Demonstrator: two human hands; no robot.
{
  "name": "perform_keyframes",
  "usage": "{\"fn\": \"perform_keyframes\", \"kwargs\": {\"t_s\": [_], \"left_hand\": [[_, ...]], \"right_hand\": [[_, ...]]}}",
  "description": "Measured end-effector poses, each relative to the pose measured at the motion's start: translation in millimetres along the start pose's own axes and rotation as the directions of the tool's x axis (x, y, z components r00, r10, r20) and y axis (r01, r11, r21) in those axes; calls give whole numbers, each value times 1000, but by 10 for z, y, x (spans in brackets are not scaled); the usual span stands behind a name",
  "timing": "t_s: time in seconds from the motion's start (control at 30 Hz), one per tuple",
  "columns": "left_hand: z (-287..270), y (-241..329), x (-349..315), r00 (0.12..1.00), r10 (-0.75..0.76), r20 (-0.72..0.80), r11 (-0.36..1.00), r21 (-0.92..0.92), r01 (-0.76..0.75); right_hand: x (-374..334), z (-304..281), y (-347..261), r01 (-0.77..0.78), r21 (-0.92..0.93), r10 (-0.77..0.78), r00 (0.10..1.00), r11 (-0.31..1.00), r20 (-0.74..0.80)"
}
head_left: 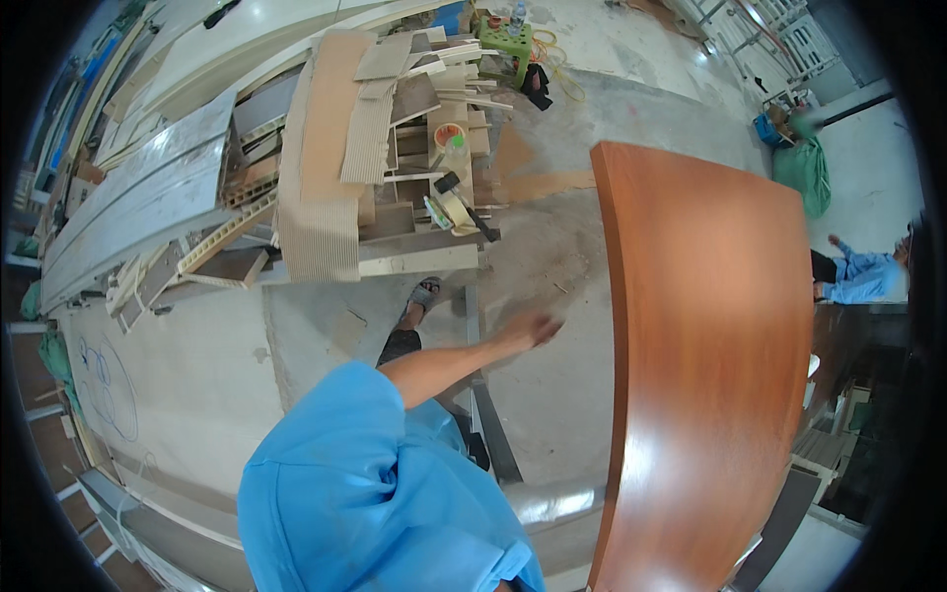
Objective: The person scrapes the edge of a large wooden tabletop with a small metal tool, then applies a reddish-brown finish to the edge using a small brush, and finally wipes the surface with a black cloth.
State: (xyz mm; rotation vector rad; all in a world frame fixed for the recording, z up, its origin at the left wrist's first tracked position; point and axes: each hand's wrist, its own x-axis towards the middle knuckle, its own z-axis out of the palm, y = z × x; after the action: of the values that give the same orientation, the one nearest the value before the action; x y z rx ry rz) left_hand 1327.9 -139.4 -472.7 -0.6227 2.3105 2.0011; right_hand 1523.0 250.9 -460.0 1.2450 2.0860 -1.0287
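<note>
My left hand (535,331) is in the air over the concrete floor, at the end of a bare forearm coming out of a blue sleeve. It is blurred, its fingers look partly curled, and I cannot make out anything in it. Nearest to it is a large reddish-brown wooden panel (710,365) with a glossy face, standing to the right. A gap of floor lies between the hand and the panel's left edge. My right hand is out of sight.
A pile of boards and cardboard (330,128) fills the far left. On it lie a tape roll (449,132) and a black-headed hammer (473,212). A green stool (506,47) stands behind. Beyond the panel is another person (861,274) in blue. Metal rails (493,424) lie by my foot.
</note>
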Motion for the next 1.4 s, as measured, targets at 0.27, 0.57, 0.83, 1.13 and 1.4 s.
{"fn": "perform_keyframes", "kwargs": {"t_s": [0.27,0.57,0.83,1.13,1.4], "left_hand": [[-1748,-1926,-958,752,-578,-318,658,363,660],[-3025,-1664,-289,883,-416,-217,794,386,469],[-2372,-363,3,926,-299,230,874,-323,363],[-2666,-223,245,935,-304,180,921,-195,337],[-2601,-839,27,955,-286,-81,954,63,292]], "right_hand": [[-565,1611,-534,45,-408,68,964,912,257],[-973,3529,-2420,792,-136,-604,552,595,575],[-1520,3730,-3155,456,27,-363,670,890,647],[-1383,2860,-2970,342,232,-405,626,911,667],[-2025,1362,-3529,814,228,-743,324,534,586]]}}
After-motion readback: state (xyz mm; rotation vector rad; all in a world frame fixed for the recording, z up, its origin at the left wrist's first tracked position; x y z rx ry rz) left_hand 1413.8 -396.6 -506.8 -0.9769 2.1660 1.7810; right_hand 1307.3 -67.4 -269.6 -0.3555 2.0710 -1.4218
